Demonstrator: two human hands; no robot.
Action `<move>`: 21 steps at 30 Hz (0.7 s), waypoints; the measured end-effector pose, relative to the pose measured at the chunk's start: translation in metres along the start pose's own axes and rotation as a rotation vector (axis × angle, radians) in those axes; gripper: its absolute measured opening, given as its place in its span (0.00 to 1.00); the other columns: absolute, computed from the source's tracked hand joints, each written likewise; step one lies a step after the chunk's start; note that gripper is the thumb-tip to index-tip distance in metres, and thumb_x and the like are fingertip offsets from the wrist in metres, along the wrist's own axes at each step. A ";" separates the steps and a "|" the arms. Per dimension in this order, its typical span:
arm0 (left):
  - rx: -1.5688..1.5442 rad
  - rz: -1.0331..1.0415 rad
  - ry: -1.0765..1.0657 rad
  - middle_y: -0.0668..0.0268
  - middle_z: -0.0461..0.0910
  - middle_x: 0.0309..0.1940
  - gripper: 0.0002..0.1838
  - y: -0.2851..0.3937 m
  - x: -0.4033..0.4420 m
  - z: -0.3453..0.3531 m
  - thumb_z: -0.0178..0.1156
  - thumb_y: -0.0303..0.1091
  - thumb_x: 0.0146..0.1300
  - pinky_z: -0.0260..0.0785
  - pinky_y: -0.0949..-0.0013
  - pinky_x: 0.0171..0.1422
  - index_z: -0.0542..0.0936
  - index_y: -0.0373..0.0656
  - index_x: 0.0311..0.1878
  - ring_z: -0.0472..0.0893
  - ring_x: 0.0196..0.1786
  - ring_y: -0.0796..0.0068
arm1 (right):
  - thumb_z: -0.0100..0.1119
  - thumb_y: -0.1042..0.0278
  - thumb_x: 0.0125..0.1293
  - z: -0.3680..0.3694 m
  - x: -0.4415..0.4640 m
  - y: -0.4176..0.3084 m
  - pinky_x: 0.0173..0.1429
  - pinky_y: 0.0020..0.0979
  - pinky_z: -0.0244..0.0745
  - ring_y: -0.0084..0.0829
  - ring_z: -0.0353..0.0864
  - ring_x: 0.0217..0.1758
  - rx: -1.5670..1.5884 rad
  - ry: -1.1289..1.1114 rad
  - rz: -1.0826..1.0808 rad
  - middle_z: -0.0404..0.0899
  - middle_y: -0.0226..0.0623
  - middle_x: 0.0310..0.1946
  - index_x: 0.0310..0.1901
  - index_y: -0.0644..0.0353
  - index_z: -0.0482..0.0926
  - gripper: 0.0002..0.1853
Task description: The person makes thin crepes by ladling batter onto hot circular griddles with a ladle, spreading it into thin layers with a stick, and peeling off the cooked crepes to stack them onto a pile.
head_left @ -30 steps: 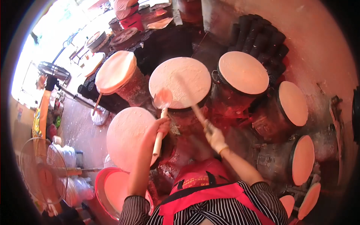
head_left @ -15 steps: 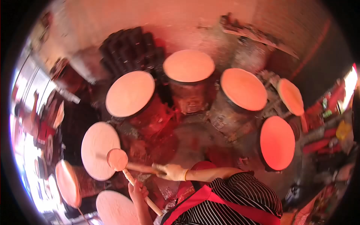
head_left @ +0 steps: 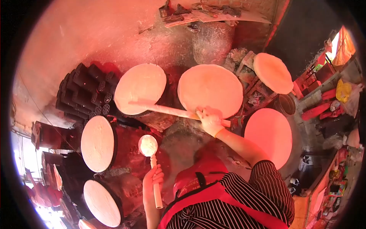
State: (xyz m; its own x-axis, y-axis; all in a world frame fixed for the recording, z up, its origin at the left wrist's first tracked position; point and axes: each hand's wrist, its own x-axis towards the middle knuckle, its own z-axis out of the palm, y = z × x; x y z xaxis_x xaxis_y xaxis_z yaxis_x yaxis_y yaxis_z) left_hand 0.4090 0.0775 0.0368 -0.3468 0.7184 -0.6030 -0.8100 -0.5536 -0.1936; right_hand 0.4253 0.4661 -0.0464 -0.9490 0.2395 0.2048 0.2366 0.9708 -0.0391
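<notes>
My left hand (head_left: 153, 176) is closed around the pale handle of a ladle (head_left: 148, 145), held upright in the view. The ladle's round bowl looks whitish and shiny; I cannot tell what is in it. My right hand (head_left: 209, 121), with a yellow band at the wrist, grips a long flat wooden stick (head_left: 169, 110). The stick's far end overlaps the lower edge of a pale-coated round griddle (head_left: 140, 87); whether it touches is unclear. Behind the right hand is another coated griddle (head_left: 210, 86). To the left of the ladle is a third griddle (head_left: 97, 144).
More round griddles stand in a ring, including one at the lower left (head_left: 101, 203), one under my right forearm (head_left: 268, 133) and one at the upper right (head_left: 273, 73). Black perforated coal briquettes (head_left: 85, 89) are stacked by the wall. A cluttered shelf (head_left: 337, 183) lines the right.
The view has swung to the right. My right hand and the stick have moved from beside the ladle over to other griddles. The ladle no longer overlaps a griddle and is more upright.
</notes>
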 end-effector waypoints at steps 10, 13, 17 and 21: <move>0.441 0.134 0.156 0.71 0.66 0.28 0.03 0.065 0.105 0.084 0.53 0.26 0.75 0.50 0.83 0.18 0.72 0.38 0.48 0.60 0.21 0.87 | 0.55 0.55 0.72 -0.063 0.107 0.128 0.44 0.46 0.79 0.46 0.85 0.34 0.394 0.033 0.420 0.85 0.50 0.31 0.39 0.57 0.87 0.16; 0.438 0.066 0.148 0.73 0.65 0.26 0.03 0.095 0.141 0.097 0.55 0.25 0.73 0.49 0.84 0.17 0.70 0.41 0.42 0.60 0.20 0.88 | 0.59 0.56 0.68 -0.076 0.132 0.290 0.45 0.37 0.79 0.32 0.82 0.37 0.810 0.308 0.610 0.82 0.41 0.37 0.51 0.64 0.82 0.19; 0.378 0.009 0.150 0.74 0.65 0.24 0.06 0.093 0.165 0.125 0.55 0.23 0.73 0.50 0.83 0.15 0.68 0.43 0.39 0.61 0.19 0.88 | 0.65 0.50 0.68 -0.227 0.091 0.359 0.30 0.24 0.66 0.21 0.72 0.26 0.841 0.697 0.780 0.77 0.28 0.28 0.47 0.65 0.82 0.22; 0.237 -0.080 0.058 0.72 0.66 0.25 0.01 0.077 0.176 0.119 0.52 0.24 0.75 0.53 0.82 0.17 0.70 0.39 0.45 0.63 0.21 0.85 | 0.67 0.60 0.66 -0.228 0.033 0.453 0.20 0.32 0.63 0.26 0.67 0.14 1.016 1.101 1.003 0.70 0.28 0.16 0.33 0.63 0.81 0.13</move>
State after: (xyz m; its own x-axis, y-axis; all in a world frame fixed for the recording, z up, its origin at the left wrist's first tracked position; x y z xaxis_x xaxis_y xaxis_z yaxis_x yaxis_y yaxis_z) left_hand 0.2296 0.2115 0.0084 -0.2550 0.7266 -0.6379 -0.9242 -0.3771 -0.0601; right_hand 0.5490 0.9115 0.1653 0.1195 0.9726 0.1995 -0.0348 0.2049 -0.9782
